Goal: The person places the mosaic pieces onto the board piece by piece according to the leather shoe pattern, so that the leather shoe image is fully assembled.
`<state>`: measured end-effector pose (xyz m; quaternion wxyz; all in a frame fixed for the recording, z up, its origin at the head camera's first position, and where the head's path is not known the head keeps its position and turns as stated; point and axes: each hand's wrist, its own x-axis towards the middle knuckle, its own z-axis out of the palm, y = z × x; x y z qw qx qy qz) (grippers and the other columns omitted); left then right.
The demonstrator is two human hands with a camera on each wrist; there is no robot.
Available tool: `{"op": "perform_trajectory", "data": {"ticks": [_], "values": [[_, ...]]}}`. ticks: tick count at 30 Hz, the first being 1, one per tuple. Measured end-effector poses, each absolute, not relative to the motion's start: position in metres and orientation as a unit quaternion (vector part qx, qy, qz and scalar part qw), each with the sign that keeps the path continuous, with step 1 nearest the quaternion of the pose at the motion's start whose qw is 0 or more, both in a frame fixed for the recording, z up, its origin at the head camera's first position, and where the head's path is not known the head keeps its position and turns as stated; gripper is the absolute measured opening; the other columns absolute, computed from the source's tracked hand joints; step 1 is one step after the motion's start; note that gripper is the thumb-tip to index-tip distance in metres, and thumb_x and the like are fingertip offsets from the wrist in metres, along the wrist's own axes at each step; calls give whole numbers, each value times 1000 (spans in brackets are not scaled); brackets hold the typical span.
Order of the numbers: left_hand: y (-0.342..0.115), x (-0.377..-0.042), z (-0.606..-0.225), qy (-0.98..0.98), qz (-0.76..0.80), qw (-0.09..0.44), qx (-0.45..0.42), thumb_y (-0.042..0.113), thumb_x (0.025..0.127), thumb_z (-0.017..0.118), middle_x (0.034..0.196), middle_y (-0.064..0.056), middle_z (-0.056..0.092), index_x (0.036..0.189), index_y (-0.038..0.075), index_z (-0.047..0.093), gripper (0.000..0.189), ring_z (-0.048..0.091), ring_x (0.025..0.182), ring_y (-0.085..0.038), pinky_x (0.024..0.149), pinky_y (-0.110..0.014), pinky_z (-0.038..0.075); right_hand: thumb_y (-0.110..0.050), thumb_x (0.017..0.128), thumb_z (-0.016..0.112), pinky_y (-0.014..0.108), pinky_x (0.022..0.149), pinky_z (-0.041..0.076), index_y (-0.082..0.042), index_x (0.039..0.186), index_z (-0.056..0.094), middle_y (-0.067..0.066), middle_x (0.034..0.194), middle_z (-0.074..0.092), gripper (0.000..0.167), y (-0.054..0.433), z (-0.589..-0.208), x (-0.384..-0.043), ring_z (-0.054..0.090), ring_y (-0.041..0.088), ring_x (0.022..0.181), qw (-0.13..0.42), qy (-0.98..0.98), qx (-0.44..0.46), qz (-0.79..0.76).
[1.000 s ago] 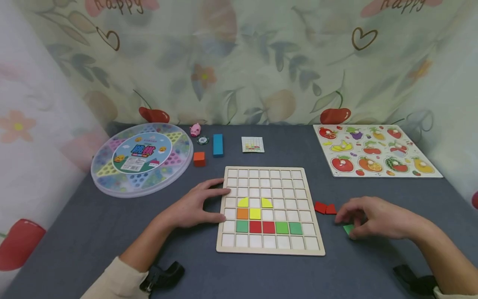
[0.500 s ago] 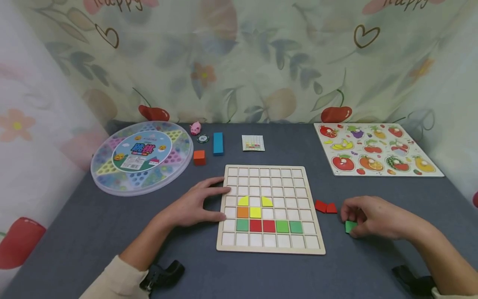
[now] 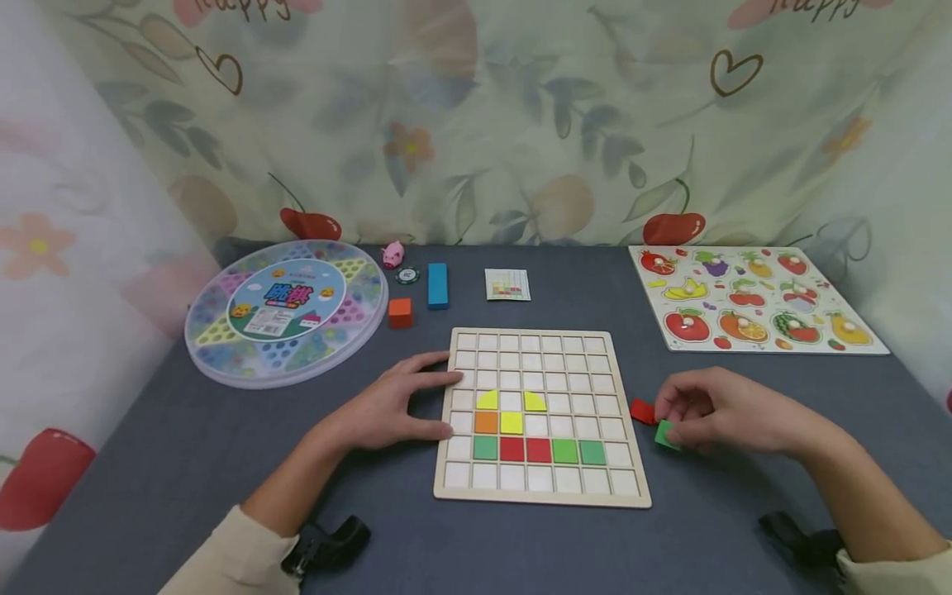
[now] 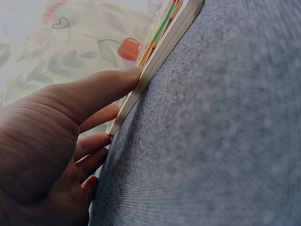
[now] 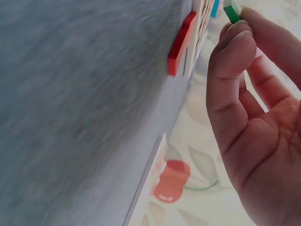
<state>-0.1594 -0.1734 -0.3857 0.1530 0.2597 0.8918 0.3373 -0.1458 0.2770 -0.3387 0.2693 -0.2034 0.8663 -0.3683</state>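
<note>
A wooden grid board (image 3: pixel 625 499) lies in the middle of the table, with a row of green and red tiles, a yellow square, an orange square and two yellow rounded pieces in its cells. My left hand (image 3: pixel 394 405) rests at the board's left edge, fingers spread and touching the rim; the thumb touches the board's side in the left wrist view. Right of the board, my right hand (image 3: pixel 732 413) pinches a green tile (image 3: pixel 665 435) between thumb and fingers. The tile is lifted off the table in the right wrist view (image 5: pixel 232 14). Red tiles (image 3: pixel 642 411) lie beside it, partly hidden by the hand.
Behind the board stand an orange cube (image 3: pixel 400 313), a blue block (image 3: pixel 438 286), a chip (image 3: pixel 406 275), a pink pig (image 3: pixel 392 254) and a small pattern card (image 3: pixel 508 284). A round Chinese checkers box (image 3: pixel 286 314) lies left; a fruit puzzle board (image 3: pixel 759 297) lies back right.
My right hand has picked up the green tile from the table and moved left with it, toward the red tiles and the board. My left hand stays at the board's edge.
</note>
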Motion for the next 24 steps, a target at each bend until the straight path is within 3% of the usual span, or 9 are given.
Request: {"op": "perform_trajectory", "data": {"ticks": [12, 24], "values": [[-172, -158, -384, 892, 337, 158, 257, 41, 90, 79, 169, -8, 28, 154, 22, 52, 72, 26, 153, -38, 118, -66, 28, -22, 94, 77, 32, 64, 54, -5, 108, 68, 8, 82, 65, 24, 228, -336, -158, 62, 19, 68, 270, 858, -205, -386], [-174, -158, -383, 892, 337, 156, 257, 40, 91, 79, 170, -8, 27, 154, 21, 52, 72, 25, 154, -38, 118, -66, 28, -17, 92, 77, 33, 69, 54, -7, 103, 72, 6, 87, 67, 16, 172, -333, -172, 61, 21, 74, 287, 847, -229, -384]]}}
